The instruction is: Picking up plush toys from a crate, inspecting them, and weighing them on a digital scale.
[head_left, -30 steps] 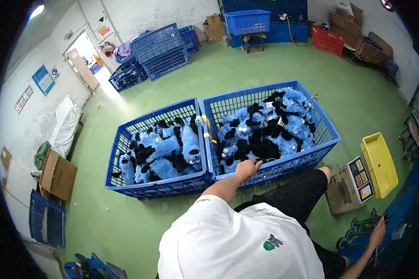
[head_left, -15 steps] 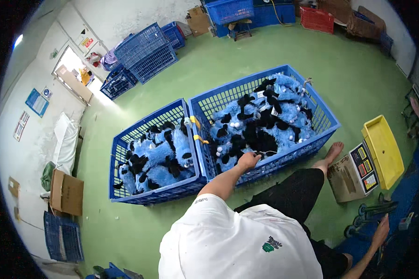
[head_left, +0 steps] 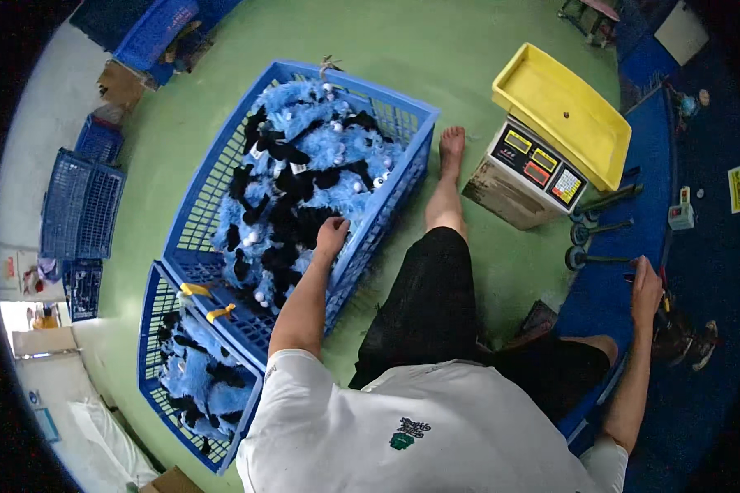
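My left hand (head_left: 331,237) reaches into the larger blue plastic crate (head_left: 259,82), close to its near side wall. Its fingers look curled over the shaggy blue and black plush toys (head_left: 329,193); whatever they pinch is hidden. These toys have small white balls and a few white tags on them. Out to the right, my right hand (head_left: 646,289) is closed beside a blue bench (head_left: 612,304), with a small dark bit showing at its fingers. Near that hand, several metal rods with round dark ends (head_left: 580,259) stick out from the bench edge.
A second blue crate (head_left: 152,329) with similar toys adjoins the larger one, yellow ties (head_left: 196,289) at their shared edge. A scale (head_left: 526,177) with a yellow tray (head_left: 563,115) stands beyond my bare foot (head_left: 452,144). Stacked blue crates (head_left: 82,205) stand by the left wall.
My view has swung to the right, so the crates sit farther left and the scale and bench show more fully. My left hand remains at the larger crate's near side, the right by the bench.
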`<act>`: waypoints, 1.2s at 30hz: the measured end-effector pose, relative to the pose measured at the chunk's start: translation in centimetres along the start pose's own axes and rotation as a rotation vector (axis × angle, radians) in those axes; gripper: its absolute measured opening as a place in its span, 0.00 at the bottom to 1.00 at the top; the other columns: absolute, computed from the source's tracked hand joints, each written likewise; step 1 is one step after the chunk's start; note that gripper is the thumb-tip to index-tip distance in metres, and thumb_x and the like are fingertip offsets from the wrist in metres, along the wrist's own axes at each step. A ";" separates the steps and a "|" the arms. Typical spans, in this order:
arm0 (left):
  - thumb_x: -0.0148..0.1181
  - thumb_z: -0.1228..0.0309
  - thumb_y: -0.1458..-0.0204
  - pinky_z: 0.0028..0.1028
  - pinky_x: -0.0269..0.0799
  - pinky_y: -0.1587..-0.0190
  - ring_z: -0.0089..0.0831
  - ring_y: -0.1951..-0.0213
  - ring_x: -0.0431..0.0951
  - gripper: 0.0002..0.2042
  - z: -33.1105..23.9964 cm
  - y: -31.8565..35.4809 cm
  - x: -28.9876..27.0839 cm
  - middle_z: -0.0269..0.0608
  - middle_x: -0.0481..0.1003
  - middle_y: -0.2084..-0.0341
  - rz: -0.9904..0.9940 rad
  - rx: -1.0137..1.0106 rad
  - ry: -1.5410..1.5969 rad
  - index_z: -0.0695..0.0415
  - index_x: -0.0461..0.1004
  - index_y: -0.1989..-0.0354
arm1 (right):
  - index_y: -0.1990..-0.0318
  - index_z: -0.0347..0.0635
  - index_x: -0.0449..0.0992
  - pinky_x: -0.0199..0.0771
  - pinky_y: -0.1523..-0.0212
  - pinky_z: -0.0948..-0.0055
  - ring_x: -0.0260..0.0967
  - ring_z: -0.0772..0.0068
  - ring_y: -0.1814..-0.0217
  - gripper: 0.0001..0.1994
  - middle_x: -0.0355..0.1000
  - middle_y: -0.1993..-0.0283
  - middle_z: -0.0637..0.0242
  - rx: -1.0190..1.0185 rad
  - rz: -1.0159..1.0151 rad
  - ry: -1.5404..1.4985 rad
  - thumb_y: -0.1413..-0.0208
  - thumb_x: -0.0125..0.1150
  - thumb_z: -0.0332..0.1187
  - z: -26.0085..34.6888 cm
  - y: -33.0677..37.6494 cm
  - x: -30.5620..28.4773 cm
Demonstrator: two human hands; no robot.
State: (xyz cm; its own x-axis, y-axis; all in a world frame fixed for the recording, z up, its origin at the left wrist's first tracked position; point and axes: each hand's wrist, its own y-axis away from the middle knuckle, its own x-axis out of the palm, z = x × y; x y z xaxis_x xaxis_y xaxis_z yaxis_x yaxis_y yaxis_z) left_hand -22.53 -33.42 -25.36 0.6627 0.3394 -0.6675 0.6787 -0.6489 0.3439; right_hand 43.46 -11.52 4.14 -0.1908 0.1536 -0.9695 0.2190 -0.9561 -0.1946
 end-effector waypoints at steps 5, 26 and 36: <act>0.62 0.52 0.45 0.37 0.74 0.49 0.49 0.52 0.79 0.28 -0.9 -4.9 3.8 0.56 0.79 0.53 0.122 0.083 -0.041 0.62 0.73 0.43 | 0.60 0.35 0.79 0.69 0.66 0.61 0.72 0.58 0.70 0.26 0.79 0.62 0.58 -0.028 -0.001 -0.001 0.26 0.36 0.47 0.0 -0.3 -0.1; 0.54 0.65 0.43 0.32 0.72 0.57 0.36 0.64 0.75 0.11 -5.5 -16.1 7.4 0.45 0.77 0.64 0.167 0.258 0.120 0.58 0.73 0.56 | 0.60 0.45 0.78 0.64 0.74 0.60 0.66 0.58 0.79 0.18 0.76 0.72 0.61 0.011 -0.049 0.039 0.29 0.42 0.43 3.3 -0.8 -0.4; 0.54 0.62 0.41 0.30 0.74 0.50 0.32 0.54 0.79 0.17 -34.7 8.4 -9.7 0.39 0.79 0.52 0.352 0.460 1.421 0.56 0.75 0.46 | 0.65 0.47 0.75 0.65 0.74 0.56 0.68 0.52 0.78 0.15 0.75 0.74 0.62 0.020 -0.161 0.121 0.33 0.49 0.45 2.5 0.1 -0.9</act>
State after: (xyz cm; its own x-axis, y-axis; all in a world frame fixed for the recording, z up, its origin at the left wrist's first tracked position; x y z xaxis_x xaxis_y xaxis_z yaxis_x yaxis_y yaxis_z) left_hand -12.29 -18.52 6.99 0.6903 0.3043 0.6564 0.4512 -0.8903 -0.0619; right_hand 41.23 -12.36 5.40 -0.1051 0.3330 -0.9370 0.1757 -0.9212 -0.3471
